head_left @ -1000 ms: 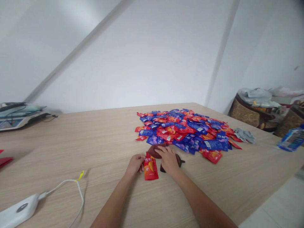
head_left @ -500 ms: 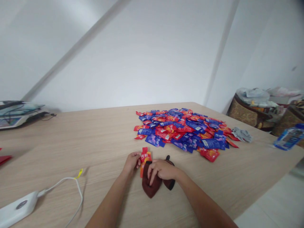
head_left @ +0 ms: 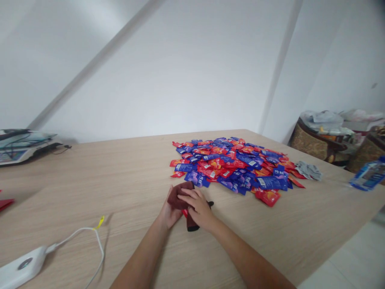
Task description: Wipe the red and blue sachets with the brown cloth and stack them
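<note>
Sachets on table, cloth before them between left hand and right hand, glove right of sachets, bottle farther right, power bank at front left, scale behind it, chair beyond table's right side.

bare hands, L & R forearms bare too
</note>
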`<state>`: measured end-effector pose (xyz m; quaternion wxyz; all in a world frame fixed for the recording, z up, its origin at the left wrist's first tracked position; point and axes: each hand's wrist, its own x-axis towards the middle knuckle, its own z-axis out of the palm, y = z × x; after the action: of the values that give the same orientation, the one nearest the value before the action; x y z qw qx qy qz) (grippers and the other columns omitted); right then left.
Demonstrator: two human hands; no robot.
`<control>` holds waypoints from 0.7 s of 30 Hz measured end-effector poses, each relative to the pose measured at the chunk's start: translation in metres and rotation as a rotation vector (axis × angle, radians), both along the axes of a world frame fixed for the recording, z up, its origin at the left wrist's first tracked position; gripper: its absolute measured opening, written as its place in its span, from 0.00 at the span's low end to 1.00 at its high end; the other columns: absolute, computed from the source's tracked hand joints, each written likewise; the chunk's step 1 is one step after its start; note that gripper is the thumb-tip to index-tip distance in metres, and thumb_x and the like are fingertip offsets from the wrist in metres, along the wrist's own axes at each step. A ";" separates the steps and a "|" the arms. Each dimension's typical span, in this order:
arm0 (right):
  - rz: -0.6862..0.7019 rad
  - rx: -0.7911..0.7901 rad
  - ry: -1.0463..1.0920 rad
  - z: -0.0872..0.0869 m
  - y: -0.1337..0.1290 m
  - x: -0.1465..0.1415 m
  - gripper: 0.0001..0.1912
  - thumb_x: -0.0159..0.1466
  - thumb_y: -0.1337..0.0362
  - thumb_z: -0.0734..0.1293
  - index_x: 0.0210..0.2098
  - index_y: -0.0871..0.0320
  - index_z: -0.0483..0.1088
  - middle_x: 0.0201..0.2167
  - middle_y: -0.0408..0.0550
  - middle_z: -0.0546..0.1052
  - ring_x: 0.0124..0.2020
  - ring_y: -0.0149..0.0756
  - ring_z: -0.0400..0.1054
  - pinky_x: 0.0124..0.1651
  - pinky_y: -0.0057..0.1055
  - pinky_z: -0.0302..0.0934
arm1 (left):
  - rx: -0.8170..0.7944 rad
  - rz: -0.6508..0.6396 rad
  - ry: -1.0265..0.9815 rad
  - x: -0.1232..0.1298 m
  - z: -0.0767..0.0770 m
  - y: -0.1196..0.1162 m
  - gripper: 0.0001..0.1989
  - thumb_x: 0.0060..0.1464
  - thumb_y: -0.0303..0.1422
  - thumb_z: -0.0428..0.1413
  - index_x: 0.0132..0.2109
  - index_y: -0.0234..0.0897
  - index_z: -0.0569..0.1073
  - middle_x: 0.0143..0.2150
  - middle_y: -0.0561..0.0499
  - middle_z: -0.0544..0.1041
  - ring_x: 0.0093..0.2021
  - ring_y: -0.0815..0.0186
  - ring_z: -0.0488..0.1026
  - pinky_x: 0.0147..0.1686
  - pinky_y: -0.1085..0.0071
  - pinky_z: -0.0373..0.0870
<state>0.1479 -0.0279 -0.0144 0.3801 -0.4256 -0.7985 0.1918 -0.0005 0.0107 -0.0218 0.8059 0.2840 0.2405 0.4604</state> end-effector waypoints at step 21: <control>0.373 -0.385 0.382 -0.003 0.010 0.027 0.20 0.44 0.75 0.56 0.26 0.57 0.78 0.34 0.46 0.79 0.40 0.40 0.71 0.49 0.35 0.60 | -0.040 -0.015 0.235 -0.008 -0.009 0.002 0.10 0.51 0.29 0.55 0.41 0.27 0.71 0.43 0.36 0.77 0.46 0.55 0.74 0.44 0.64 0.71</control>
<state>0.1751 -0.0183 -0.0173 0.3938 -0.2923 -0.7261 0.4820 -0.0083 0.0126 -0.0309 0.7812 0.3219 0.3402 0.4129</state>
